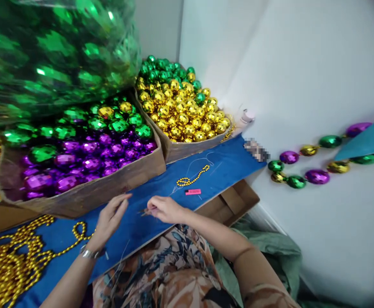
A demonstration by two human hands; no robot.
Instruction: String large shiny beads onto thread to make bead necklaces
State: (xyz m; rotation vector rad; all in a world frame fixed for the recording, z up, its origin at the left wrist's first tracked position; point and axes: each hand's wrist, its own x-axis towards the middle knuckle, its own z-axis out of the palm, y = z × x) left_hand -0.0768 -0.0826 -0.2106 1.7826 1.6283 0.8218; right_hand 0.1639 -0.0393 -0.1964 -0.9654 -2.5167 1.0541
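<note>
My left hand (pixel 111 217) is over the blue cloth, its fingers stretched out and apart from the thumb, with nothing visible in them. Facing it, my right hand (pixel 166 209) is closed around a small pair of scissors (pixel 144 211), whose pointed metal ends stick out to the left. Just beyond the right hand lies a short string of gold beads (pixel 193 176) with clear thread trailing from it. A pink lighter (pixel 192 192) rests beside those beads. Near my left wrist, a looped end of a long gold bead strand (pixel 78 234) touches the cloth.
Cardboard boxes hold purple and green baubles (pixel 92 163) and gold and green ones (pixel 182 119). A clear bag of green baubles (pixel 58 55) looms at upper left. Gold bead strands (pixel 10 265) pile at lower left. A bauble garland (pixel 317 176) hangs at right. An open carton (pixel 235 199) sits below the table edge.
</note>
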